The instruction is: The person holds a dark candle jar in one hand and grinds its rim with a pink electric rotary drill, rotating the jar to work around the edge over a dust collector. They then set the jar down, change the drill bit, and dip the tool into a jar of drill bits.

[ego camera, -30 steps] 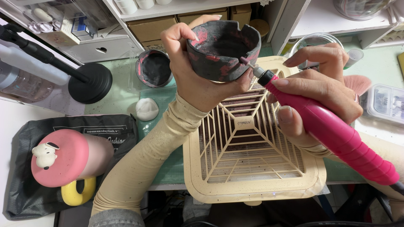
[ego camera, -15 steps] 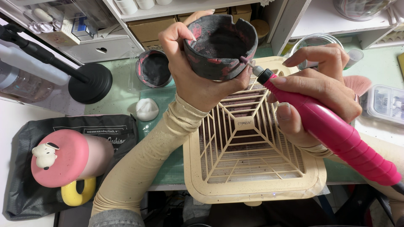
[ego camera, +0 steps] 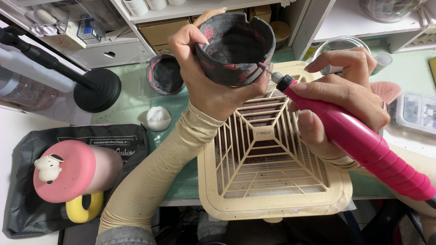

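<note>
The bowl is charcoal black, streaked with pink. The grinding tool at four o'clock is hot pink with a black collar. The grille tray is cream. The tumbler at eight o'clock is pink.

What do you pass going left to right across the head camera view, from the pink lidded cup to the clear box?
Pink lidded cup → white lump → left hand holding the dark bowl → pink rotary tool in the right hand → clear box.
</note>
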